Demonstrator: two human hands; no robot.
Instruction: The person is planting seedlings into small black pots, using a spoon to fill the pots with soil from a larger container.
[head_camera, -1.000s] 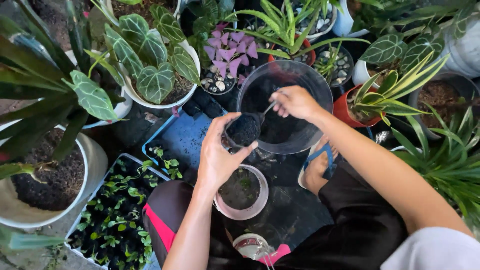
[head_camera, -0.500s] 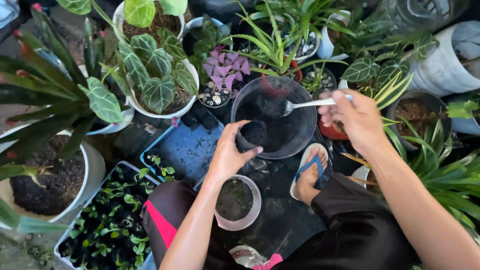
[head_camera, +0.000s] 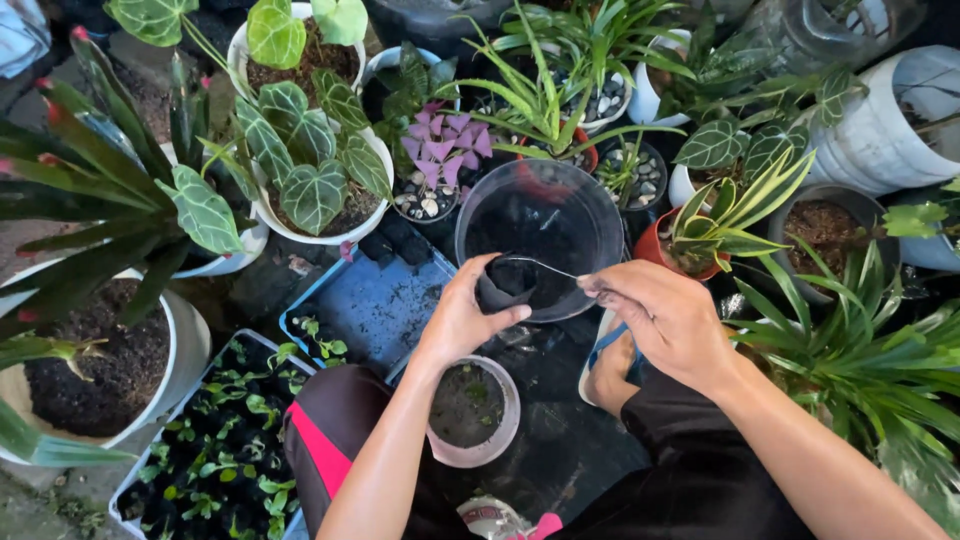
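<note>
My left hand (head_camera: 462, 318) grips a small black nursery pot (head_camera: 503, 284) held at the near edge of a clear round bowl (head_camera: 540, 235) of dark soil. My right hand (head_camera: 668, 322) holds a metal spoon (head_camera: 545, 266) by its handle, with the spoon's bowl over the black pot's mouth. Just below my left wrist stands a small clear plastic cup (head_camera: 470, 412) with soil and a few green bits in it. My foot in a blue sandal (head_camera: 612, 370) shows under my right hand.
A blue seedling tray (head_camera: 375, 305) lies left of the bowl, another tray of green seedlings (head_camera: 215, 460) at the lower left. Potted plants ring the spot: a white pot with veined leaves (head_camera: 312, 190), a purple-leaved plant (head_camera: 440, 150), a red pot (head_camera: 665, 250), a large white pot (head_camera: 100, 370).
My right hand has swung back from the right, bringing the spoon over the black pot. My left hand has kept hold of the pot at the bowl's edge.
</note>
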